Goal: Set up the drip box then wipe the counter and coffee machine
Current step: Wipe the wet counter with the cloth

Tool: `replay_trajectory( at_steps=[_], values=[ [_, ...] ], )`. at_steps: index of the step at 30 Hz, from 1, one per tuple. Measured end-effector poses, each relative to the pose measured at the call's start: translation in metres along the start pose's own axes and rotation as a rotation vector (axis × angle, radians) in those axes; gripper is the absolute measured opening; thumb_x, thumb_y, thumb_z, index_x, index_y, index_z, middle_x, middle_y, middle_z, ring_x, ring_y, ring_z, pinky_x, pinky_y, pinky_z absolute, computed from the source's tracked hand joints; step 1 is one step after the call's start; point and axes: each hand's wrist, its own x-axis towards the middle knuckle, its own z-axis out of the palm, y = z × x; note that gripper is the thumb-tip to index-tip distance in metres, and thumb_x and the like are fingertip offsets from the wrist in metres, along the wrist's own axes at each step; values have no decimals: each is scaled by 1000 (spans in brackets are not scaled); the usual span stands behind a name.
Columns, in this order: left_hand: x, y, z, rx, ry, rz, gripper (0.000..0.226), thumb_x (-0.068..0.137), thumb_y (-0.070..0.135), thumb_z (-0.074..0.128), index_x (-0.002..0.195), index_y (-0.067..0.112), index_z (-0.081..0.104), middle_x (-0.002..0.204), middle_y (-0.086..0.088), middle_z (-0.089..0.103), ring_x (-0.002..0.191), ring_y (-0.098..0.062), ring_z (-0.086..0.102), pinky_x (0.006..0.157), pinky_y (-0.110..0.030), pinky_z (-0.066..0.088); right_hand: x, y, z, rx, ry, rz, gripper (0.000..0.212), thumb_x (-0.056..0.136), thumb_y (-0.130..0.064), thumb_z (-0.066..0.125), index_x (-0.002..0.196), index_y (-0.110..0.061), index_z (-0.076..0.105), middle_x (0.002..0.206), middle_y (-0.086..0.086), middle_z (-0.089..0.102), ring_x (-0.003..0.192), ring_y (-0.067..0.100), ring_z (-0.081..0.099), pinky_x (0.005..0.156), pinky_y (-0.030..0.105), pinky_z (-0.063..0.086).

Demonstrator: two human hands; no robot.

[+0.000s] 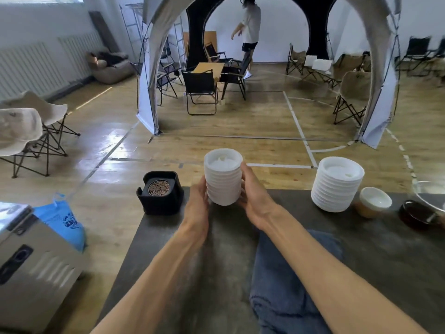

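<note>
A stack of white cup lids (223, 177) stands near the far edge of the dark grey counter (375, 239). My left hand (197, 203) grips its left side and my right hand (252, 196) grips its right side, fingers curled around the stack. A blue-grey cloth (293, 285) lies on the counter under my right forearm. A black square holder with round patterned coasters (160, 192) sits at the counter's far left corner.
A larger stack of white lids (337, 184) stands to the right, then a small cup with a white rim (373, 202), a dark round dish (419, 216) and a glass bowl rim (428, 192). A metal appliance (31, 266) and blue bag (65, 222) sit left. Beyond the counter are folding chairs, a tent and a person.
</note>
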Motion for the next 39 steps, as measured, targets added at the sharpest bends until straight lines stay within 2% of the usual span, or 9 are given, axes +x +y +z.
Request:
replay_trajectory(
  at_steps=[8, 13, 16, 18, 21, 25, 28, 33, 39],
  values=[
    [1, 2, -33, -43, 171, -9, 40, 102, 32, 29, 108, 30, 68, 98, 10, 76, 104, -11, 64, 86, -27, 47, 3, 13, 43, -44, -60, -18, 46, 95, -62, 39, 122, -32, 62, 124, -6, 66, 118, 10, 58, 110, 38, 39],
    [-70, -15, -29, 371, 187, 18, 52, 97, 33, 41, 148, 22, 37, 156, 9, 35, 144, -11, 30, 120, -33, 19, -60, 28, -5, -345, 101, -178, 64, 90, -56, 55, 146, -28, 42, 151, -18, 39, 138, 1, 35, 118, 31, 26],
    [-122, -52, 1, 697, -45, 241, 58, 91, 25, 45, 147, 24, 37, 153, 23, 25, 144, 6, 20, 111, -5, 11, -123, 63, -70, -790, 392, -397, 47, 93, -42, 57, 134, -19, 58, 144, -8, 49, 135, 10, 43, 114, 22, 26],
    [-127, -77, 31, 1052, -280, 466, 59, 85, 28, 45, 143, 15, 47, 154, 9, 36, 144, -4, 27, 115, -12, 18, -138, 89, -109, -1092, 531, -375, 64, 94, -55, 40, 131, -6, 60, 141, 14, 53, 131, 31, 48, 109, 25, 26],
    [-108, -102, 67, 1410, -352, 478, 60, 79, 35, 44, 130, 10, 63, 144, -8, 51, 132, -22, 52, 111, -37, 31, -138, 116, -127, -1349, 461, -266, 73, 100, -58, 13, 135, -5, 49, 144, 20, 45, 133, 42, 45, 109, 32, 20],
    [-97, -113, 70, 1597, -342, 447, 56, 81, 36, 44, 123, 6, 68, 135, -15, 59, 123, -27, 60, 110, -35, 22, -126, 123, -124, -1423, 377, -316, 62, 102, -49, 9, 137, -10, 40, 147, 11, 45, 150, 19, 12, 109, 32, 12],
    [-86, -112, 65, 1589, -226, 509, 59, 84, 34, 43, 131, 2, 61, 141, -19, 54, 132, -33, 50, 107, -41, 28, -107, 112, -123, -1492, 327, -335, 57, 97, -48, 29, 144, -17, 40, 151, 5, 45, 143, 23, 27, 113, 33, 12],
    [-21, -92, 59, 1646, -166, 441, 68, 94, 39, 21, 151, 4, 31, 159, -18, 25, 149, -29, 17, 122, -41, 9, -44, 76, -112, -1474, 266, -267, 64, 99, -51, 19, 155, -31, -3, 162, -7, -14, 149, 16, -20, 121, 37, -11],
    [57, -72, 69, 1650, -154, 305, 61, 102, 37, 17, 157, 12, 6, 166, -8, 1, 152, -22, -6, 124, -39, -4, 32, 56, -105, -1484, 303, -164, 62, 100, -48, 17, 157, -23, 13, 166, 2, 8, 152, 27, -2, 123, 47, 2]
  ],
)
